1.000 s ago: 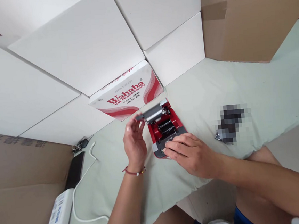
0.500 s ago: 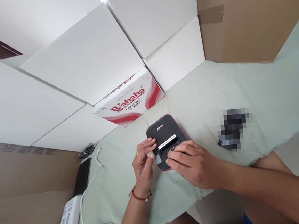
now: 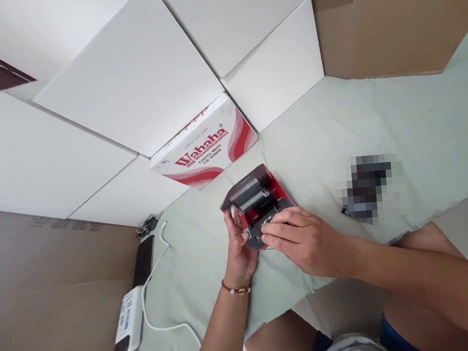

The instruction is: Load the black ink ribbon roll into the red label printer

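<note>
Beyond the fingers of both hands, we see a stack of large white boxes [image 3: 127,75] forming the background, with a pale green cloth [image 3: 395,106] spread beneath the work. Brown cardboard boxes flank it: one [image 3: 393,25] far beyond the right fingers, another [image 3: 56,300] well to the left of the left fingers. A white and red Wahaha carton [image 3: 207,145] leans on the stack, just past the left fingertips. Between the two sets of fingers we find a red and black device [image 3: 257,215] on the cloth, its lid [image 3: 243,185] raised at a tilt. The right hand [image 3: 305,243] has its fingers bunched together on the device's near panel; we cannot tell whether they grip it. The left hand [image 3: 240,251] has its thumb and fingers apart, fingertips at the lid's edge, thumb at the device's near left corner. We note a dark, pixelated item [image 3: 370,185] well right of the right fingertips. Left of the left fingers lie a white unit [image 3: 127,321], a flat black object [image 3: 144,262] and a white cable [image 3: 165,328]. Below them, a red bracelet [image 3: 236,291] circles the wrist.
</note>
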`<state>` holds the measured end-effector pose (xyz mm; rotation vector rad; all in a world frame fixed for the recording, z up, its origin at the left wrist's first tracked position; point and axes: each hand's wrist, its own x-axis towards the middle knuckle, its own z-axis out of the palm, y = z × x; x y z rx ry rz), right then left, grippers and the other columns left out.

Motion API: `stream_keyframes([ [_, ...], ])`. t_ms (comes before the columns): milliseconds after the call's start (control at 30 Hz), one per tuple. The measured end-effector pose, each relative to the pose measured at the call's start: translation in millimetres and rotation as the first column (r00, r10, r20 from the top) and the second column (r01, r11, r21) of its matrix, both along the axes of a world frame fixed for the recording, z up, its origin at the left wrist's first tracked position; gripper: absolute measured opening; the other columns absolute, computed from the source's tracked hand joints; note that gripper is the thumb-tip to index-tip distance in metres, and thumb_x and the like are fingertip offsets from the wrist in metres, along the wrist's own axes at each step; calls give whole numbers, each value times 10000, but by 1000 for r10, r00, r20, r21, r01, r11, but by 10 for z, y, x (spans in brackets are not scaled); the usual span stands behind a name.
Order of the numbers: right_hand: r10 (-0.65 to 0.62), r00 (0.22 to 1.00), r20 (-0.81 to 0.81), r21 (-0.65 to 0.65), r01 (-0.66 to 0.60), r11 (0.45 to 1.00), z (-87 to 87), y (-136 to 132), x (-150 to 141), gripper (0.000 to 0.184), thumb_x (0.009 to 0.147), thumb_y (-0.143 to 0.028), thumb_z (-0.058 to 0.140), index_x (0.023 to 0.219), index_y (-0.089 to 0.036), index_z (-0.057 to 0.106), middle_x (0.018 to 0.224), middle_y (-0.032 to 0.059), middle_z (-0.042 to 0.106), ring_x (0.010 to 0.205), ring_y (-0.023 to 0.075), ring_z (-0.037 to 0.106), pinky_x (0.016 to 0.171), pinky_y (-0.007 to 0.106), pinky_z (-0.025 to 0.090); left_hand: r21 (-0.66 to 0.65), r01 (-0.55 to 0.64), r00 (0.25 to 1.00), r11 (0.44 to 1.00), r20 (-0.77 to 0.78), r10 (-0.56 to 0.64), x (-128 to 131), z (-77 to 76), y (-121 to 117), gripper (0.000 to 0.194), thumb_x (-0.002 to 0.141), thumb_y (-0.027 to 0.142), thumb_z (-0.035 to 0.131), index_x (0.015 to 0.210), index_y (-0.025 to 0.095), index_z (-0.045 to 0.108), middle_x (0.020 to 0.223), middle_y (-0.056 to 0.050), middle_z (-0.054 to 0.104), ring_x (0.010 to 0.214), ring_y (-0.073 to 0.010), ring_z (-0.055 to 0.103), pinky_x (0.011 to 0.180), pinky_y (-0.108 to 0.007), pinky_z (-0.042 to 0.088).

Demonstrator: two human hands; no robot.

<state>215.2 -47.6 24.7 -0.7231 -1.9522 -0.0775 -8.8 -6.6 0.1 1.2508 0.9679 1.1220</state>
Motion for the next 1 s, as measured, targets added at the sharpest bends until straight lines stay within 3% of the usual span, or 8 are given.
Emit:
stream_keyframes([
  [200, 12, 1000, -1, 27, -12, 1000, -17, 16, 31, 283, 1077, -79, 545, 1246, -141, 762, 1256, 74, 830, 1173, 233, 682, 1066, 410, 561, 152, -206, 971, 967, -91, 222, -7, 30, -53, 558, 964, 496, 709, 1505, 423, 596, 1673, -10, 544, 1549, -259, 515, 1224, -397, 495],
  [300, 20, 1000, 0, 36, -20, 999, -11, 23, 42, 263, 1069, -69, 567, 1237, -120, 763, 1250, 81, 833, 1163, 231, 682, 1049, 410, 566, 414, -361, 855, 835, -210, 474, -41, 353, -19, 404, 896, 331, 815, 1288, 337, 719, 1418, -23, 688, 1326, -211, 647, 1068, -313, 547],
  [367, 19, 1000, -8, 41, -19, 999, 0, 25, 47, 240, 1074, -80, 580, 1221, -118, 767, 1234, 79, 839, 1146, 231, 682, 1026, 412, 569, 531, -196, 807, 825, -391, 443, 18, 661, 46, 176, 959, 307, 729, 1124, 256, 764, 1127, -41, 760, 960, -177, 714, 820, -289, 571],
  [433, 15, 1000, -13, 43, -14, 999, 11, 28, 47, 230, 1078, -85, 584, 1204, -121, 772, 1222, 75, 844, 1133, 236, 682, 1002, 416, 570, 435, 107, 698, 894, -673, 244, 172, 953, 150, 199, 1004, 267, 624, 1129, 230, 775, 1031, -49, 802, 861, -181, 731, 755, -301, 569],
  [533, 18, 1000, -11, 37, -17, 999, 23, 33, 40, 241, 1075, -75, 570, 1195, -125, 774, 1205, 73, 849, 1121, 241, 685, 989, 426, 573, 165, 380, 295, 910, -954, 50, 513, 1225, 357, 307, 981, 193, 575, 1226, 203, 761, 1128, -85, 834, 930, -232, 774, 822, -358, 583],
  [600, 34, 999, -16, 34, -33, 999, 32, 35, 42, 242, 1069, -71, 569, 1191, -127, 771, 1192, 73, 852, 1099, 239, 690, 979, 423, 579, 0, 419, 6, 908, -1000, -3, 726, 1279, 495, 259, 1016, 226, 548, 1149, 174, 764, 1131, -126, 830, 1019, -298, 786, 838, -401, 587],
  [700, 85, 994, -68, 63, -81, 995, 62, 50, 110, 214, 1045, -66, 586, 1139, -138, 764, 1155, 73, 857, 1047, 237, 695, 932, 403, 594, -86, 390, -239, 917, -971, 11, 922, 1246, 640, 231, 997, 260, 611, 1172, 167, 729, 1150, -150, 828, 1065, -355, 799, 793, -407, 590],
  [1000, -463, 845, -267, -62, 465, 883, 170, 363, 755, 328, 975, -46, 554, 1007, -272, 791, 1079, 35, 867, 989, 274, 710, 849, 448, 552, -60, 354, -344, 933, -936, 71, 960, 1109, 734, 309, 942, 213, 674, 1239, 127, 700, 1243, -222, 790, 1129, -408, 788, 783, -425, 599],
])
